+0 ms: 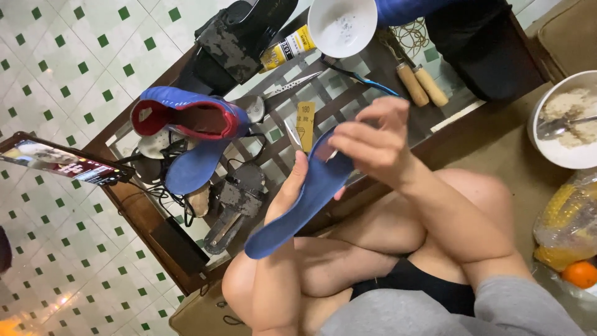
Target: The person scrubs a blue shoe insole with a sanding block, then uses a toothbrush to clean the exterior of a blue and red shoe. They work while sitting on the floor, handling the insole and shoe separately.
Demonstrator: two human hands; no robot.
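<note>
Fingers of the left hand (291,190) wrap the blue insole (303,202) from beneath, while the right hand (373,140) pinches its upper end, at about one o'clock from the left. Judging by this, the insole is already out; the blue shoe (189,118), at ten o'clock on the wooden rack (134,208), looks unfinished.

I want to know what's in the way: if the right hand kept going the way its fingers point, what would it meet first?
Probably the blue insole that the left hand holds: the right hand points left onto its upper end. Beyond lies a small sandpaper piece; depth is unclear.

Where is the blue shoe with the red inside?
The blue shoe sits on the wooden rack, left of the left hand holding the blue insole.
</note>
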